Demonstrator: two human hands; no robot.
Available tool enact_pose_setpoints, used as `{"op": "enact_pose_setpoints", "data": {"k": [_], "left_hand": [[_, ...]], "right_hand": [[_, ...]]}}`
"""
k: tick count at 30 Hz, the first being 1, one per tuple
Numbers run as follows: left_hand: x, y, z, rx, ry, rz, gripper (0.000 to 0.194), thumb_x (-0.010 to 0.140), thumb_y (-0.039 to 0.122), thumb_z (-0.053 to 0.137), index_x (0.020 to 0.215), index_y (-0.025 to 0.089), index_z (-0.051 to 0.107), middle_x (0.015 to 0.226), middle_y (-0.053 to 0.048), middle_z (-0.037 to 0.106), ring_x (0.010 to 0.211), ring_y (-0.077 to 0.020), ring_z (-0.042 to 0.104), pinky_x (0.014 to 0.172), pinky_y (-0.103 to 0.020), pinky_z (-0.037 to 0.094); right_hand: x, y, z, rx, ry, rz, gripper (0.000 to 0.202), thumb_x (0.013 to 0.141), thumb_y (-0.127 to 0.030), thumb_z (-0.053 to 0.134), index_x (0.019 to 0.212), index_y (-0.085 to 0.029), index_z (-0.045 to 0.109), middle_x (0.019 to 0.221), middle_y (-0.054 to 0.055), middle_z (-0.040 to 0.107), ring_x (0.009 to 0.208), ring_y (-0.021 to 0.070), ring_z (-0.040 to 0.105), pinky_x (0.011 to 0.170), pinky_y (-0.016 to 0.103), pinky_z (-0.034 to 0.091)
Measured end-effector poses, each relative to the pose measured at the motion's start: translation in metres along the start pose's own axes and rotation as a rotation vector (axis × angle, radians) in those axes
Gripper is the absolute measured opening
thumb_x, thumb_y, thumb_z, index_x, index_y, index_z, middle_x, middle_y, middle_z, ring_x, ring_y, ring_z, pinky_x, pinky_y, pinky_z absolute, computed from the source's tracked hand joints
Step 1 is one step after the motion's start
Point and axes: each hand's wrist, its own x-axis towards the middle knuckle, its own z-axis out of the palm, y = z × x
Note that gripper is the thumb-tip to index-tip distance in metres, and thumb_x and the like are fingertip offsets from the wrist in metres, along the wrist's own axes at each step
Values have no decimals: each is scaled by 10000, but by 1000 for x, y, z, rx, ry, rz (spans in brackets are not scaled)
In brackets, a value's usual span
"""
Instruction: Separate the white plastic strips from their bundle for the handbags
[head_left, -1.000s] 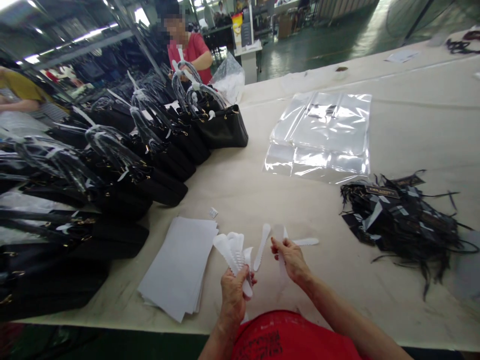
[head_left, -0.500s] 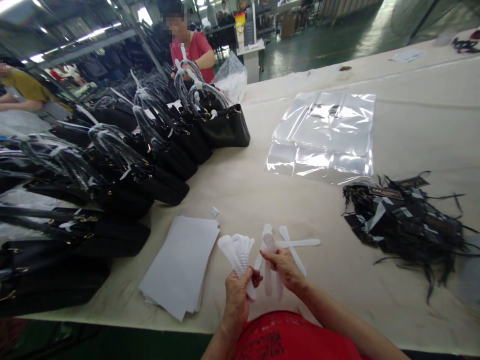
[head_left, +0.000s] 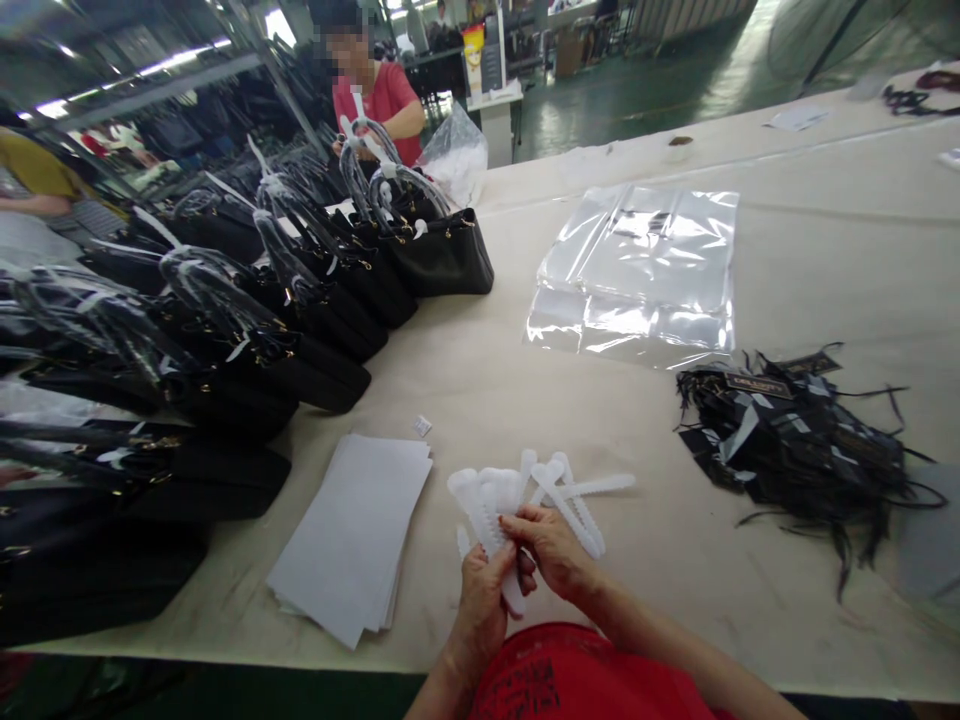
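The left hand (head_left: 486, 590) clasps fanned, serrated white strips (head_left: 487, 500), the right hand's (head_left: 551, 545) fingers pinching at their smooth plastic.

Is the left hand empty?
No, the left hand is holding a fanned bunch of white strips with wavy edges.

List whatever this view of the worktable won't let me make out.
All in the head view:
- Count of white strips in the left hand: they overlap, and fingers cover their lower parts.
- Whether the right hand grips one: its own fingers hide this.
- Nearest black bag: cut off by the left edge.
- Print on the small white packet: too small.
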Motion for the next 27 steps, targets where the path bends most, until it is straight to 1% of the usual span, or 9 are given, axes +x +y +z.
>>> {"op": "enact_pose_setpoints", "data": {"k": [3,7,10,13,15,17,20,23,27], "left_hand": [[0,-6,2,23,39,3,482,600,501,725,815,94,583,503,-11,576,383,-105,498,315,-173,299],[3,-12,0,32,117,10,552,624,530,709,940,100,567,552,-20,609,391,-120,530,316,-173,294],[8,-9,-6,-4,191,22,527,599,470,738,948,104,591,692,-60,671,504,-148,606,423,-205,417],[12,0,-11,-44,283,68,453,513,399,773,830,109,633,736,-72,694,630,-167,643,581,-231,487],[12,5,-13,-36,298,79,405,490,392,775,744,112,630,679,-62,685,602,-157,630,569,-226,477],[11,7,-11,-16,264,71,391,504,400,771,722,113,619,629,-43,665,521,-133,592,509,-217,448],[8,2,-5,-11,186,59,413,529,411,773,764,109,618,587,-13,631,444,-96,522,450,-204,403],[6,-6,-2,5,160,51,431,543,420,772,802,109,624,562,7,603,424,-90,497,419,-200,378],[8,-8,-9,-64,217,16,448,522,394,780,843,118,635,666,-25,660,534,-139,589,495,-229,448]], "right_hand": [[3,4,3,43,74,1,437,545,-534,726,668,-181,499,409,-85,435,249,69,304,233,213,237],[5,6,0,82,128,-17,456,491,-509,778,657,-168,524,443,-70,469,285,64,327,239,200,198],[9,3,-10,96,204,-70,476,477,-537,791,585,-152,533,481,-28,518,405,85,440,333,206,324],[12,-4,-24,123,311,-141,524,495,-613,756,677,-155,580,643,0,616,604,105,552,570,218,466],[12,-9,-28,134,306,-143,537,521,-635,732,743,-169,583,684,-7,628,640,109,570,632,232,476],[9,-11,-26,120,228,-109,502,520,-571,770,751,-161,593,640,-10,610,582,110,553,575,234,455],[7,-6,-15,91,116,-59,450,510,-495,791,728,-144,612,528,-27,535,456,98,458,426,223,348],[11,3,-5,77,142,-59,436,516,-524,748,677,-156,579,485,-45,473,424,80,370,397,217,274],[21,10,-10,-9,232,-90,447,510,-533,723,691,-156,564,561,-16,527,489,98,414,462,238,328]]}}
